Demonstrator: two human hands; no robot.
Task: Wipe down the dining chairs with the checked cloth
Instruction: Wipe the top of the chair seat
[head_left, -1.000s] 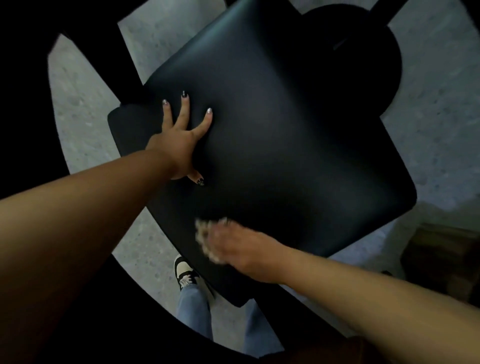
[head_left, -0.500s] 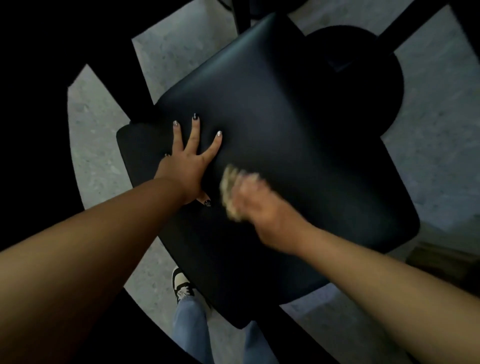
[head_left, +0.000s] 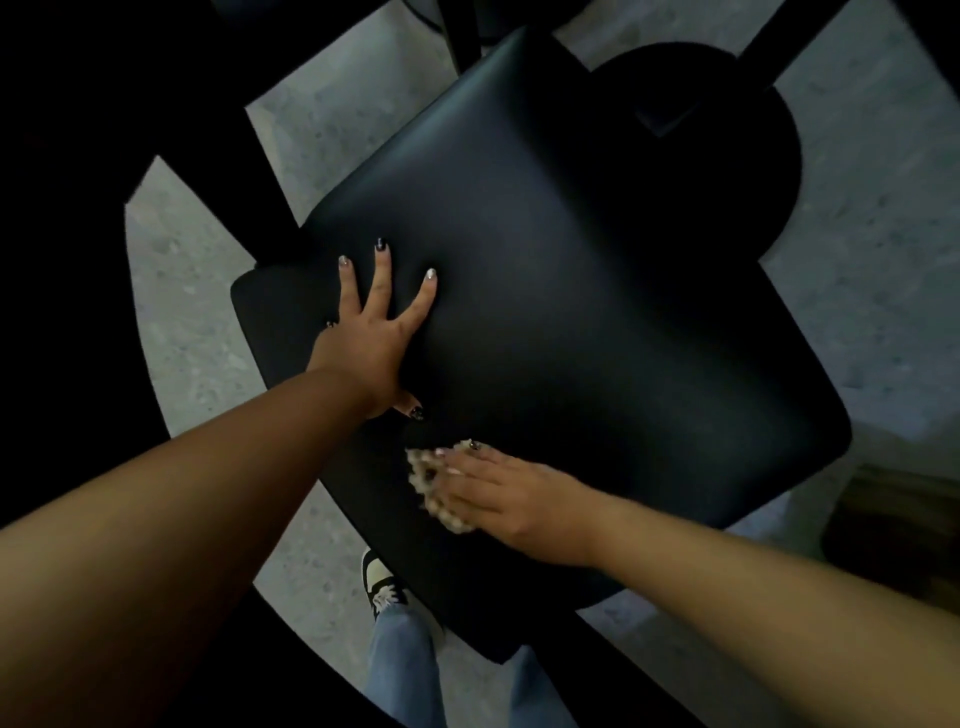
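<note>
A black padded dining chair seat (head_left: 597, 312) fills the middle of the view, seen from above. My left hand (head_left: 363, 343) rests flat on its left part, fingers spread and straight. My right hand (head_left: 504, 499) lies on the near part of the seat, just below the left thumb. It grips the bunched checked cloth (head_left: 428, 480) and presses it onto the seat. Only the cloth's pale, crumpled edge shows past my fingertips; the rest is hidden under the hand.
A black round pedestal base (head_left: 727, 156) stands on the grey speckled floor (head_left: 857, 291) behind the seat. Dark furniture edges cross the top and left. A brown wooden box (head_left: 893, 519) sits at the right. My shoe (head_left: 382, 582) and jeans show below the seat.
My right hand swept the cloth up the seat beside my left hand, then back down to the near part. My left hand has kept its place on the seat.
</note>
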